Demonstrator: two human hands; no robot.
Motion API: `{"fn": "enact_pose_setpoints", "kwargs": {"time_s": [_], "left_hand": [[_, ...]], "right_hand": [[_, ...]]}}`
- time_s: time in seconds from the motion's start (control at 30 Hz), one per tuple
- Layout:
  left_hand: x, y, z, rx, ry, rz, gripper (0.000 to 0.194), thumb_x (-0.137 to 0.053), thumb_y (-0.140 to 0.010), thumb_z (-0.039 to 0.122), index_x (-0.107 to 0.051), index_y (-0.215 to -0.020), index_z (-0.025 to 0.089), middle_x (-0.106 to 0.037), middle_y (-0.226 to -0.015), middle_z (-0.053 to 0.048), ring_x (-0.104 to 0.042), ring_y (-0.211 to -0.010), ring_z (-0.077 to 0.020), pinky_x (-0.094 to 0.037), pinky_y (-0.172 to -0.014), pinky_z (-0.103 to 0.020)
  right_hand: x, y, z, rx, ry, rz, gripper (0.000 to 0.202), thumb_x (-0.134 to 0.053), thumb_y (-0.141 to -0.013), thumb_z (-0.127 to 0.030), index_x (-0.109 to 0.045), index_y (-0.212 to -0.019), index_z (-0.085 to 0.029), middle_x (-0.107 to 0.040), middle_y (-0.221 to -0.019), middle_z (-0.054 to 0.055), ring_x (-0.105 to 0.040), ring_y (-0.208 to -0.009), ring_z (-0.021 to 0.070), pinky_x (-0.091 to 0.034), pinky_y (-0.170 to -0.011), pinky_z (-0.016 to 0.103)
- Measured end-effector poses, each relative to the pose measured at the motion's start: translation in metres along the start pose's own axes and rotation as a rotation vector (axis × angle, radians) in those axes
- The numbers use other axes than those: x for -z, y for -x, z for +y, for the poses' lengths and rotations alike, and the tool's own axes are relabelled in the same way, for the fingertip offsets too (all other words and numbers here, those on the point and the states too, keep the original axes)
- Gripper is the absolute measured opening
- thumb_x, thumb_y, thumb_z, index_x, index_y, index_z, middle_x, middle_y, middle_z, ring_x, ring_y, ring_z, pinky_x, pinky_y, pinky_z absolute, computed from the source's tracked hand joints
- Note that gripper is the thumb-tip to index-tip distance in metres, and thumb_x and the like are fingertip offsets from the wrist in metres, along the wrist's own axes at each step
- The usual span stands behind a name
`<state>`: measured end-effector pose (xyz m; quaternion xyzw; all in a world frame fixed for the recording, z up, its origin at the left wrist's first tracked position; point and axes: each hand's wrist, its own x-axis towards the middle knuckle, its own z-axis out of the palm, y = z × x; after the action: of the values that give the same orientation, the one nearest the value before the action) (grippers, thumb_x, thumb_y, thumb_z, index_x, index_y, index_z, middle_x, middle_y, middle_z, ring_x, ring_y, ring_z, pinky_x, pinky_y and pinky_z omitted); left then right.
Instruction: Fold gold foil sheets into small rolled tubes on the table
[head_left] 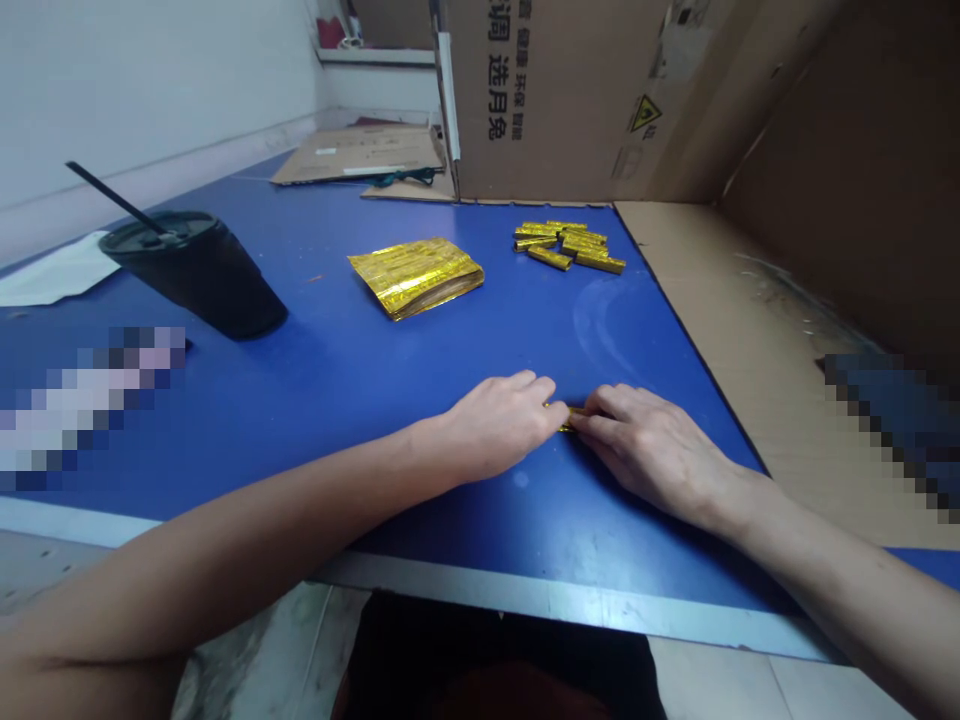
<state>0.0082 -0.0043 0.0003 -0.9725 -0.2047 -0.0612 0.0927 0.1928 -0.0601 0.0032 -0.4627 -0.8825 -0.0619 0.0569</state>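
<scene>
Between my two hands, low over the blue tabletop (pixel 315 400), is a small piece of folded gold foil paper (pixel 571 417), mostly covered by fingers. My left hand (pixel 510 420) pinches its left end, and my right hand (pixel 649 440) grips the right end with thumb and fingers pressed together. Farther off, a stack of gold foil paper sheets (pixel 416 275) lies fanned at its near edge. To its right, several narrow folded gold foil pieces (pixel 574 245) sit in a loose pile.
A black tumbler (pixel 202 270) with a straw stands at the left, by a white sheet (pixel 56 270). Large cardboard (pixel 570 100) walls off the back and right; flat cardboard pieces (pixel 360 155) lie at the far left. The table's pale front edge (pixel 525 590) runs below my arms.
</scene>
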Motion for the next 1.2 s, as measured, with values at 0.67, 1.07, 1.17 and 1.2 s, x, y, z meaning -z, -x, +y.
{"fn": "enact_pose_setpoints", "kwargs": {"time_s": [0.67,1.07,1.17,1.2], "left_hand": [[0.006,0.001,0.004,-0.043,0.017,-0.068,0.011,-0.045,-0.077,0.007,-0.055,-0.078,0.013,-0.053,-0.079,-0.006,-0.052,-0.073,-0.0186,-0.037,-0.053,-0.026],[-0.003,0.011,0.016,-0.023,-0.041,0.024,0.015,-0.041,-0.081,0.013,-0.055,-0.076,0.012,-0.053,-0.074,-0.008,-0.049,-0.069,-0.0195,-0.036,-0.052,-0.028],[-0.007,0.02,0.021,0.027,-0.046,0.054,0.021,-0.039,-0.085,0.02,-0.058,-0.088,0.01,-0.055,-0.079,-0.008,-0.05,-0.073,-0.0199,-0.038,-0.057,-0.03],[-0.007,0.022,0.022,0.041,-0.045,0.06,0.024,-0.039,-0.086,0.023,-0.058,-0.093,0.009,-0.056,-0.084,-0.009,-0.051,-0.077,-0.0211,-0.039,-0.06,-0.031]], "right_hand": [[0.001,0.0,-0.002,0.025,0.003,-0.028,0.024,-0.038,-0.084,-0.013,-0.062,-0.079,-0.016,-0.055,-0.077,0.008,-0.046,-0.065,0.0163,-0.04,-0.061,0.029],[0.004,0.0,-0.007,0.019,0.102,-0.058,0.023,-0.04,-0.084,-0.017,-0.062,-0.079,-0.017,-0.057,-0.078,0.007,-0.048,-0.067,0.0167,-0.039,-0.063,0.03],[0.008,0.001,-0.011,0.019,0.143,-0.085,0.022,-0.04,-0.085,-0.021,-0.062,-0.084,-0.016,-0.058,-0.079,0.007,-0.051,-0.068,0.0177,-0.039,-0.065,0.032],[0.009,0.001,-0.012,0.02,0.156,-0.091,0.022,-0.041,-0.085,-0.023,-0.061,-0.086,-0.016,-0.058,-0.079,0.007,-0.052,-0.069,0.0181,-0.039,-0.066,0.032]]}}
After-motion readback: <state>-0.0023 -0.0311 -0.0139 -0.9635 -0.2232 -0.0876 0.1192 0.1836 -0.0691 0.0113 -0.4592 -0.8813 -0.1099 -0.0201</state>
